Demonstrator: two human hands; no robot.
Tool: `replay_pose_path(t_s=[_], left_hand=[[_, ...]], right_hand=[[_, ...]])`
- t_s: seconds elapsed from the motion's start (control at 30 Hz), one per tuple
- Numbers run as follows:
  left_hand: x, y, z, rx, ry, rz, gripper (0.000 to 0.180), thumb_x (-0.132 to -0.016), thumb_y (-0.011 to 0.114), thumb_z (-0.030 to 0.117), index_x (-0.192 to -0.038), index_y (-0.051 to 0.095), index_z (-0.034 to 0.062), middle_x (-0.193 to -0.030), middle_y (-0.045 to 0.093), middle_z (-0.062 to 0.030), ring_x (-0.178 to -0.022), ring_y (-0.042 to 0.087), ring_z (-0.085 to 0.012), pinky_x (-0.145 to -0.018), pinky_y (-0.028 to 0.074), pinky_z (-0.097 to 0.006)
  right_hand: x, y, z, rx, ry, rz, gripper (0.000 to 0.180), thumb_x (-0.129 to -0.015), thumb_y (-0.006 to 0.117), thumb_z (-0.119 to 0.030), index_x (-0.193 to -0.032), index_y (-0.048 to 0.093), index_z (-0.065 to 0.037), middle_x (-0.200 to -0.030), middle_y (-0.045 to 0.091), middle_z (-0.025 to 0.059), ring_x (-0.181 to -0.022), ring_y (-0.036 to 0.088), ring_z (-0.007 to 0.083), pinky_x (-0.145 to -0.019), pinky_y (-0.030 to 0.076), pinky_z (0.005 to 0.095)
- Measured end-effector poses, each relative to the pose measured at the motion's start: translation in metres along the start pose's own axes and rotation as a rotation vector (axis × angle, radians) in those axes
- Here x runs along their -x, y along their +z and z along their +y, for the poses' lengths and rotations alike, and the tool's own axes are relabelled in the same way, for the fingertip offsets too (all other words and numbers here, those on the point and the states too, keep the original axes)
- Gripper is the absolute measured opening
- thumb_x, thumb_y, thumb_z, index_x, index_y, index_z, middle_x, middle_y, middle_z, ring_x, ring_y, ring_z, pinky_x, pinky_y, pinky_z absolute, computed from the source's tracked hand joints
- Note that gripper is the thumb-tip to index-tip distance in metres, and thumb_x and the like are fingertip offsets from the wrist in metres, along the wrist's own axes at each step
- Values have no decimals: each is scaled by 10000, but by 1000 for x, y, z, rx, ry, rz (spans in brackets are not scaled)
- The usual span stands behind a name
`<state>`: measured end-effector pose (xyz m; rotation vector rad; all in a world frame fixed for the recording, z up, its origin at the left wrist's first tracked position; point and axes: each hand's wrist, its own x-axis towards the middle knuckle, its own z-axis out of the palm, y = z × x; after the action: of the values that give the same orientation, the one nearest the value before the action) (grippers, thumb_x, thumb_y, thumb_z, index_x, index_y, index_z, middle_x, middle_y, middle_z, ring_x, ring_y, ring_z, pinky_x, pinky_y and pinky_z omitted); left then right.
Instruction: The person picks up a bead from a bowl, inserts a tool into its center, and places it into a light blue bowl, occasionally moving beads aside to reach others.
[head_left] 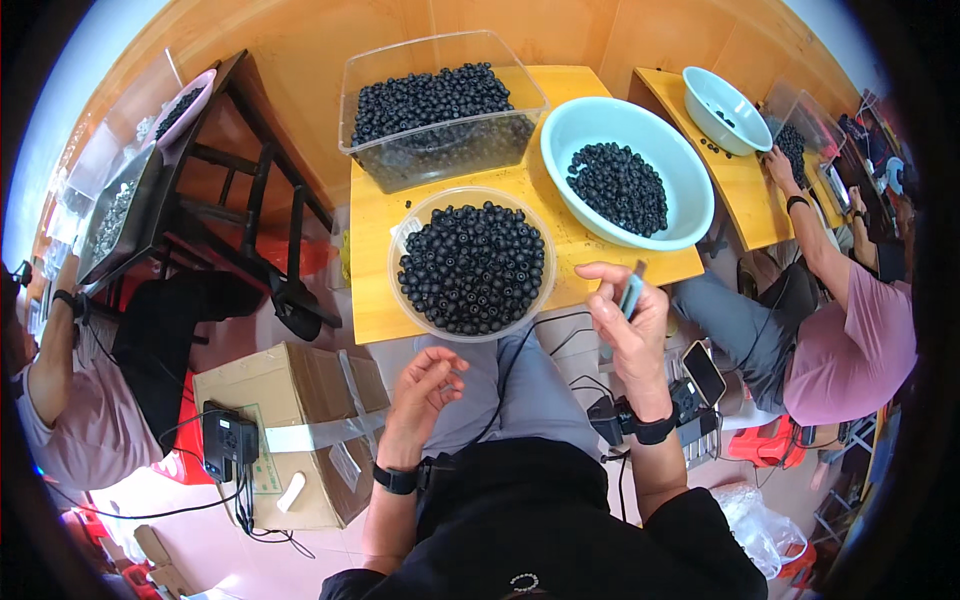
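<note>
My right hand (637, 325) is raised near the table's front edge, closed round a small light-blue tool (631, 294) with a narrow grey blade-like tip pointing up. Its exact kind is unclear. Over my lap, my left hand (425, 392) has curled fingers with the thumb against them; whatever they hold, if anything, is hidden. Just beyond it stands a round clear tub (397, 262) filled with small black bead-like pieces (472, 270). A pale-blue basin (695, 205) behind my right hand holds more of these pieces (618, 190).
A clear rectangular bin (440, 150) of black pieces stands at the table's (375, 300) back. A cardboard box (300, 430) with a black power device (229, 437) sits on the left. Co-workers sit either side, one in a pink shirt (845, 345). A phone (704, 372) stands by my right wrist.
</note>
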<state>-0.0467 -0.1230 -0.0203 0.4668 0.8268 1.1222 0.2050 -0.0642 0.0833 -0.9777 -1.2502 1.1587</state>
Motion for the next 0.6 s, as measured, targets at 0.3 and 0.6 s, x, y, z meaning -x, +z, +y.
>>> replay_pose_path(t_s=[0.3,0.6], left_hand=[[19,1,-19,-39,-66,8,140,-923,578,135,-1041,567,62,-971,642,-99,-763,624,-129,-661,525,-252],[4,-9,23,-138,185,105,152,-914,600,152,-1028,580,53,-940,659,-99,-742,628,-128,-682,518,-255]], right_hand=[[5,14,-31,-130,-166,-41,246,-824,623,-54,-1052,638,37,-614,479,-47,-533,416,26,-506,312,187],[-10,29,-55,-73,-134,-183,306,-816,627,-21,-1122,627,-10,-651,474,-58,-571,421,17,-521,321,178]])
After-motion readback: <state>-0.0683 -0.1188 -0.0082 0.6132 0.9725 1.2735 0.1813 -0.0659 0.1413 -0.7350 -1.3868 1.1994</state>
